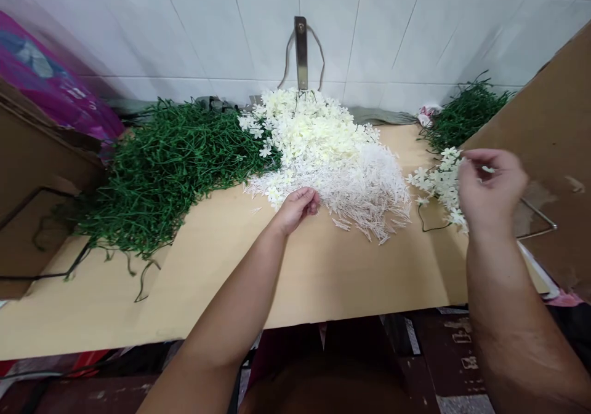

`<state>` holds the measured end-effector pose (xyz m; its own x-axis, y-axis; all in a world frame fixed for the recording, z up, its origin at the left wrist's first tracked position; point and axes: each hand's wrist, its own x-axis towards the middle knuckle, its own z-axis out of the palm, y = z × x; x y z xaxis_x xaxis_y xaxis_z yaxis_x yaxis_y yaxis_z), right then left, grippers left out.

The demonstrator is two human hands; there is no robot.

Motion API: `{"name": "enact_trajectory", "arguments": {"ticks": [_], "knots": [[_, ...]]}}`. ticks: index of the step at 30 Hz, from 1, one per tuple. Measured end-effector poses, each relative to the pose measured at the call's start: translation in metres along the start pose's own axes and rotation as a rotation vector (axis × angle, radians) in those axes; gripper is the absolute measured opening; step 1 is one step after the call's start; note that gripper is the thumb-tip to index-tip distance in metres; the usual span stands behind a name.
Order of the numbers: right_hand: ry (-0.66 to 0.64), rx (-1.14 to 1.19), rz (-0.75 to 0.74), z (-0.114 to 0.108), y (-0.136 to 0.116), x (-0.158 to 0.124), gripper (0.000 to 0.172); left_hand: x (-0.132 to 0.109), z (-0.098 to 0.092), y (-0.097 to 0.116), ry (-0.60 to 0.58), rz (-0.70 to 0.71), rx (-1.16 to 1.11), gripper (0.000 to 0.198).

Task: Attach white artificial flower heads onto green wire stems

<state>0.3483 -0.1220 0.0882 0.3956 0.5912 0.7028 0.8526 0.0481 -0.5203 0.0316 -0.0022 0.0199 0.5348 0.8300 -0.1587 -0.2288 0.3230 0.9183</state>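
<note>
Just past the pinched left hand (pixel 301 208) lies the white stick pile (pixel 364 186), farther from the right hand (pixel 493 183), which curls by white flowers (pixel 441 183), and I can't tell what either holds.

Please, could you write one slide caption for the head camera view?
Left hand beside slender white pieces, right hand by pale flowers, green stems heaped at left.

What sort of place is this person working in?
It looks like a makeshift craft corner, perhaps at home or in a small workshop: heaped green stems and white flowers, apparently artificial, on a plain tabletop against a tiled wall.
</note>
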Motion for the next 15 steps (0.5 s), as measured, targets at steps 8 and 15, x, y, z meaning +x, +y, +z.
{"name": "enact_trajectory", "arguments": {"ticks": [8,15], "knots": [[-0.367,-0.290,-0.079,0.071,-0.043,-0.108,0.061,-0.002,0.001,-0.002,-0.018,0.025,0.001,0.037],[-0.315,-0.381,0.117,0.093,-0.001,-0.105,0.081,0.000,-0.002,-0.005,-0.052,0.060,0.045,0.044]]}}
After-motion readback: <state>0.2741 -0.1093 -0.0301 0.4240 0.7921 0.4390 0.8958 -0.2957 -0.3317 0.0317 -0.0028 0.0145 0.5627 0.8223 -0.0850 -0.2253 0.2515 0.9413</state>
